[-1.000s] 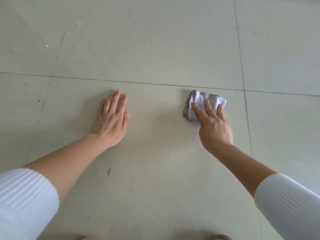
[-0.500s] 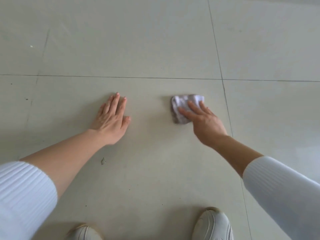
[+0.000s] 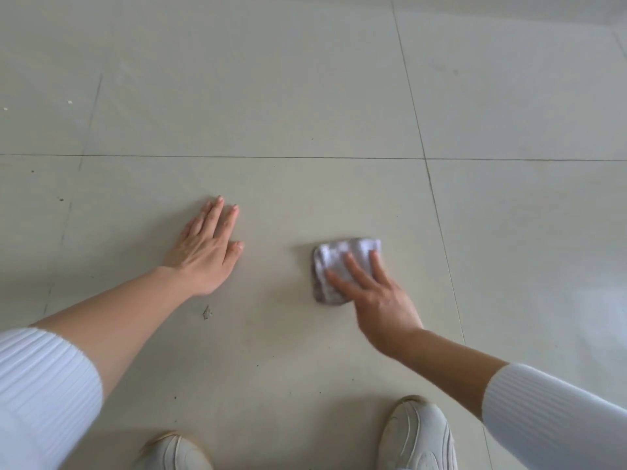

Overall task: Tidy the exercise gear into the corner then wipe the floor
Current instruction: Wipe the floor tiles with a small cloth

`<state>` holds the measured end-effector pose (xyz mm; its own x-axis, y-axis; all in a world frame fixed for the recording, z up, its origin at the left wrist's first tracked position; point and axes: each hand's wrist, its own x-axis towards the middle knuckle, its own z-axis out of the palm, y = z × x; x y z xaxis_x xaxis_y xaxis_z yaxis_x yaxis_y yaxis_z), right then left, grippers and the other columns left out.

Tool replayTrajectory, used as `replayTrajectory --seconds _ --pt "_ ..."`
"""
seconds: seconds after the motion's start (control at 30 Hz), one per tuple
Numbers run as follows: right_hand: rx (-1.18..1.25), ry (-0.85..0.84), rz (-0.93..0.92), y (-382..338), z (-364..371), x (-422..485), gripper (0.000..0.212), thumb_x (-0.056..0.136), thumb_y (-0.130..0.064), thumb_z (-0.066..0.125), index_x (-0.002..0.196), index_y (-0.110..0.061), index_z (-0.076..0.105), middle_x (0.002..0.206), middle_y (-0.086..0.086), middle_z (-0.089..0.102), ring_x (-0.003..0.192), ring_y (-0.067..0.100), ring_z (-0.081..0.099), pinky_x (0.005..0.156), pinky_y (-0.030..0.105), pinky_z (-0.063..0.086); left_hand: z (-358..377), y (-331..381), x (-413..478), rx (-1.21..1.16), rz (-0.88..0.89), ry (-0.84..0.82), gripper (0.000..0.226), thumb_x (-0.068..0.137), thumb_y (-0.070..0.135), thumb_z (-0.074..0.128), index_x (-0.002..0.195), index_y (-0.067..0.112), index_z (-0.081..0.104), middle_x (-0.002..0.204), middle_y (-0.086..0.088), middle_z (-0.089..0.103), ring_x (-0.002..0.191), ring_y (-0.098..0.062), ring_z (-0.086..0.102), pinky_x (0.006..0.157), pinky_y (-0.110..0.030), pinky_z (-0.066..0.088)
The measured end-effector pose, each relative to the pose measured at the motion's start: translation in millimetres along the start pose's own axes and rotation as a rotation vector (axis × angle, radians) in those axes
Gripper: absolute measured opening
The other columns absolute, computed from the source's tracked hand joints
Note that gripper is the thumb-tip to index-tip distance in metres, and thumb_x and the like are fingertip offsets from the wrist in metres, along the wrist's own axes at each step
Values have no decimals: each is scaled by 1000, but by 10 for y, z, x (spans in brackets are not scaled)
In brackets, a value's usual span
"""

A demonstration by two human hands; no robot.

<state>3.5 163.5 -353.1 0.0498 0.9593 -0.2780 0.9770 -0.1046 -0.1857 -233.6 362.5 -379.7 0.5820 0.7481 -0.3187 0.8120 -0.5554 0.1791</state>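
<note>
A small folded grey-white cloth [image 3: 342,257] lies flat on the pale tiled floor [image 3: 271,96]. My right hand [image 3: 376,300] presses down on its near right part, fingers spread over it. My left hand [image 3: 203,252] rests flat on the floor to the left of the cloth, fingers together, holding nothing. A gap of bare tile separates the two hands. No exercise gear is in view.
A small grey speck of dirt [image 3: 207,312] lies on the tile just below my left wrist. My two white shoes [image 3: 419,435] [image 3: 173,452] stand at the bottom edge. Dark grout lines [image 3: 437,215] cross the floor.
My right hand has slid the cloth to the left and closer to me. The left hand has stayed flat on the floor. The shoes have come into view.
</note>
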Motion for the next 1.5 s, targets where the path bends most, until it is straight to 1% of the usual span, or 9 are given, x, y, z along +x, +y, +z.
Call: replayTrajectory --seconds 0.13,0.3,0.5,0.67,0.97,1.2,1.27,1.4,1.5 --pt "-146 -60 -373 -419 61 88 66 72 -11 55 134 -34 52 141 8 51 127 52 42 92 49 48 -52 -21 -22 -8 20 1 69 93 46 19 153 13 6 160 -12 -5 148 -24 -4 119 -36 2" --pt "-229 -285 -753 -802 19 287 59 98 -19 43 150 -36 22 161 2 5 142 45 -15 114 38 -12 -29 -229 -181 -43 -78 26 63 101 37 29 153 13 2 161 -8 -9 148 -20 -9 119 -32 -2" --pt "-262 -292 -845 -1069 -57 765 63 97 -20 45 149 -42 17 161 -6 -1 146 33 -15 120 42 0 7 -608 -484 -96 -284 66 64 99 40 30 153 16 7 160 -13 -3 148 -28 -1 120 -41 6" --pt "-222 -255 -628 -1142 -233 1325 69 97 -15 43 149 -46 10 161 -9 -7 148 25 -10 120 45 1 52 -678 -511 -59 -290 95 76 87 52 8 152 12 16 158 -20 8 146 -34 10 119 -42 13" --pt "-139 -71 -155 -516 -473 1535 72 96 -10 36 151 -40 0 161 1 -8 147 23 -13 119 43 -8 96 -559 -352 -96 -390 141 61 99 42 19 153 16 5 161 -12 -3 148 -28 0 120 -40 4" --pt "-92 -36 -605 -367 -222 1371 64 79 -2 38 135 -29 54 147 7 44 135 30 41 110 45 24 134 -588 -336 -95 -380 151 77 85 53 1 153 17 8 161 -11 0 148 -27 1 119 -41 6" --pt "-104 9 -461 -143 -286 1538 66 76 -10 27 133 -28 56 143 8 49 131 31 46 108 46 28 135 -642 -346 -95 -358 141 76 85 54 -1 153 21 4 161 -7 -4 148 -23 -3 120 -39 3" --pt "-28 82 26 85 -491 1860 65 91 -4 29 148 -35 30 159 4 19 148 28 10 119 36 9 97 -834 -404 -123 -361 149 62 91 51 5 151 38 6 161 -3 -7 148 -22 -6 120 -39 2" --pt "-43 14 241 -251 -566 2071 67 93 -6 36 151 -32 16 159 15 11 145 38 5 115 43 23 57 -982 -471 -145 -419 154 53 96 47 12 149 44 9 161 -3 -5 148 -23 -4 120 -38 3"
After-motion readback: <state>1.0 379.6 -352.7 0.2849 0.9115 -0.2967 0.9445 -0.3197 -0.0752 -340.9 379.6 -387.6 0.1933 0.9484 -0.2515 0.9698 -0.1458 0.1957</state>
